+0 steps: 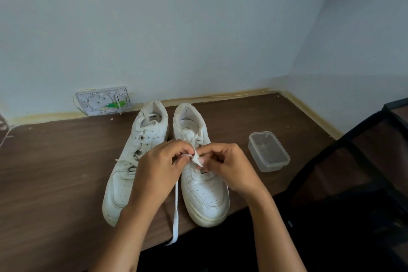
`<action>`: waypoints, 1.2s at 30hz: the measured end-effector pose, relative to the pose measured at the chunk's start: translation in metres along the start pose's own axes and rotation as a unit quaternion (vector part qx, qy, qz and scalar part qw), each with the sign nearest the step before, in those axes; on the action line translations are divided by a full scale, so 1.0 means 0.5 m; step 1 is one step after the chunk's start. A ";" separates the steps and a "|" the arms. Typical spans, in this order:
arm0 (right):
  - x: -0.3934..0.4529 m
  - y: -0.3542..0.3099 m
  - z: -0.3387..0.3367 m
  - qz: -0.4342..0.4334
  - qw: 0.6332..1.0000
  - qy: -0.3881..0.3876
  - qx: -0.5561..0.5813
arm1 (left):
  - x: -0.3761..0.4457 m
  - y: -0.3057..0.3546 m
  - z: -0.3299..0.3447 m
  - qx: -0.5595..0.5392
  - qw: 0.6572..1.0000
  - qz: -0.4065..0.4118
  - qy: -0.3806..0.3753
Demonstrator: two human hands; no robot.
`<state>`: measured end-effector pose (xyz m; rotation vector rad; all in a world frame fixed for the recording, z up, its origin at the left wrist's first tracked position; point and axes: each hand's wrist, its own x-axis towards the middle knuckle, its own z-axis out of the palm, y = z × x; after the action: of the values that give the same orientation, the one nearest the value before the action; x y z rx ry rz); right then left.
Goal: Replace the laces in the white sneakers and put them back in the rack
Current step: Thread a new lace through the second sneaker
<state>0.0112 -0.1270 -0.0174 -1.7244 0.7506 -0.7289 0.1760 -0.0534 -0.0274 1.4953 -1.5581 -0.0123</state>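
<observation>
White leather sneakers stand side by side on the brown table (55,172), toes pointing toward the person, heels toward the wall. Left sneaker (132,161): laced along its length. Right sneaker (203,179): laced only in its upper eyelets near the collar; both hands work over its middle. Left hand (159,168): fingers curled, pinching a white lace (176,205) just above the tongue. Right hand (223,165): fingers curled, pinching the same lace close beside the left, its flat end folded between the fingertips. The loose remainder of the lace hangs from the left hand and runs along the gap between the two sneakers, parallel to their long axis, ending at the table edge. Judged step: threading a lower eyelet of the right sneaker, which lies directly beneath both hands, the right hand slightly nearer. A clear plastic box (268,151) sits to the right of that sneaker, well apart.
</observation>
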 end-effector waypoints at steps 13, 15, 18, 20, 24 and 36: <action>-0.003 -0.040 -0.023 -0.045 0.976 0.138 0.161 | 0.020 -0.025 -0.019 -0.139 0.986 -0.089 0.030; 0.000 -0.041 -0.023 -0.036 0.975 0.128 0.179 | 0.021 -0.023 -0.017 -0.135 0.986 -0.095 0.033; 0.002 -0.039 -0.024 -0.035 0.969 0.106 0.219 | 0.024 -0.020 -0.015 -0.141 0.984 -0.101 0.036; 0.002 -0.039 -0.025 -0.037 0.961 0.112 0.249 | 0.027 -0.020 -0.015 -0.140 0.983 -0.108 0.037; 0.001 -0.043 -0.030 -0.053 0.941 0.189 0.277 | 0.030 -0.025 -0.026 -0.100 0.989 -0.098 0.049; -0.018 -0.024 -0.110 0.048 0.887 0.458 -0.037 | 0.032 -0.061 -0.054 -0.031 0.983 -0.122 0.136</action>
<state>-0.0356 -0.1488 0.0065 -1.3334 1.4978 -1.4878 0.2190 -0.0585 -0.0205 1.5590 -1.1424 0.0032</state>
